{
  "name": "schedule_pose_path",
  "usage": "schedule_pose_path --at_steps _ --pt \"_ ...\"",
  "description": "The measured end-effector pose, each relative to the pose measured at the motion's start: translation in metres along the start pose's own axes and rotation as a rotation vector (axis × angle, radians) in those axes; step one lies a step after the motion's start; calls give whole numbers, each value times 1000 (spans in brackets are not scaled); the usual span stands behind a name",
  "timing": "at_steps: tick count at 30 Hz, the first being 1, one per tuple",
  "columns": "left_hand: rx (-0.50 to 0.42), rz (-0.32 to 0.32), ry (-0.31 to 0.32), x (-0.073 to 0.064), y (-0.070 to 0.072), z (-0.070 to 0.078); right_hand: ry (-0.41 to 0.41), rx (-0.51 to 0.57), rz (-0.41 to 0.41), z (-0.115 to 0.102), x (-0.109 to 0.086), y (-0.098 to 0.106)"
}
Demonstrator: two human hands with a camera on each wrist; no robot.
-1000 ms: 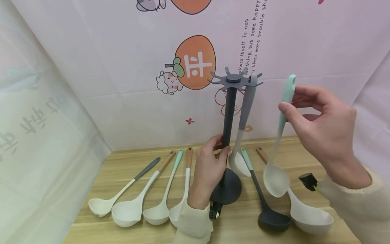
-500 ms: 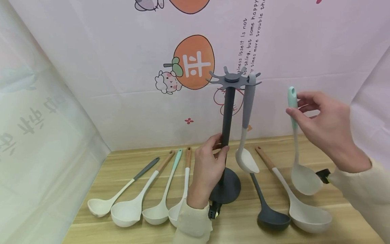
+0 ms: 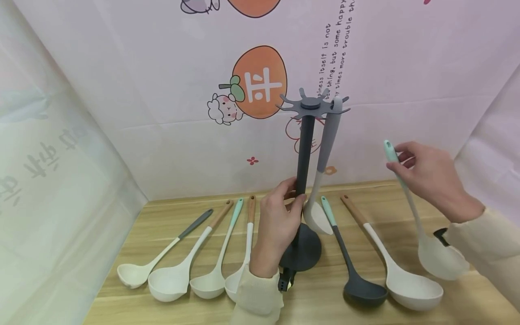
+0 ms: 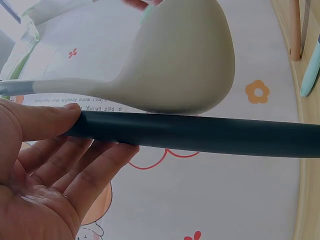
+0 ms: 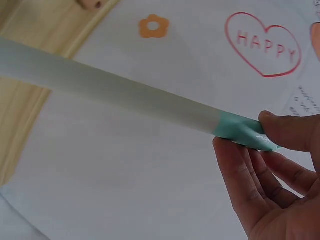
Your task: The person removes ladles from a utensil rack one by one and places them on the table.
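Observation:
My left hand [image 3: 278,225] grips the dark post of a utensil stand [image 3: 305,153] with thumb and fingers; the left wrist view shows the same post [image 4: 200,133] between them. A grey-handled ladle [image 3: 329,140] hangs from the stand's hooked top, its pale bowl [image 4: 185,55] beside the post. My right hand [image 3: 432,180] pinches a mint-handled ladle [image 3: 414,207] near the top of its handle. That ladle leans, its off-white bowl low at the right of the table, blurred; whether it touches the wood I cannot tell. The right wrist view shows the mint handle [image 5: 242,131] between thumb and fingers.
Left of the stand lie several ladles, among them a grey-handled one [image 3: 162,257] and a brown-handled one [image 3: 178,275]. To its right are a black ladle with a mint handle [image 3: 357,280] and a large white ladle [image 3: 406,282]. A printed cloth [image 3: 183,158] stands behind the table.
My right hand has moved right and down with the mint-handled ladle, away from the stand. The hanging ladle has swung right and back. My left hand stays on the post.

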State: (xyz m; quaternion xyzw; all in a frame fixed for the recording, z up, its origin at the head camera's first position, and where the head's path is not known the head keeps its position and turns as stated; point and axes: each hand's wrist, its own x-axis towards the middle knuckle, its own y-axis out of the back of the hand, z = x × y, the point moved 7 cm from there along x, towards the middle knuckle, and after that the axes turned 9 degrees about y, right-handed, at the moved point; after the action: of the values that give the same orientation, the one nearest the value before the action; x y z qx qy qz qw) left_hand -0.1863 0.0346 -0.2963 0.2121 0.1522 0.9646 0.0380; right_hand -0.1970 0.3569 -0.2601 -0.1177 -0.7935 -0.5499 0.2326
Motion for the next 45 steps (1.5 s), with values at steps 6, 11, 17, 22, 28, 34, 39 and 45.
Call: schedule_pose_path --at_steps 6,11,17,22,28,34,39,45 --pt "-3 2 -2 0 1 0 -32 5 -130 24 -1 -20" --pt "5 -1 7 0 0 -1 -54 -10 -219 42 -4 -32" --pt "2 -5 7 0 -1 -1 -67 -5 -291 58 -8 -46" --pt "-9 -4 -2 0 -1 0 -84 -5 -323 65 -9 -56" --pt "-9 -6 4 0 -1 -1 -100 -9 -384 68 -7 -69" --pt "3 -7 14 0 0 -2 -107 -27 -461 75 -6 -87" --pt "-4 -7 15 1 0 -2 -87 -3 -514 80 -6 -104" --pt "-9 -15 26 1 -1 -2 -73 -20 -567 85 -5 -120"
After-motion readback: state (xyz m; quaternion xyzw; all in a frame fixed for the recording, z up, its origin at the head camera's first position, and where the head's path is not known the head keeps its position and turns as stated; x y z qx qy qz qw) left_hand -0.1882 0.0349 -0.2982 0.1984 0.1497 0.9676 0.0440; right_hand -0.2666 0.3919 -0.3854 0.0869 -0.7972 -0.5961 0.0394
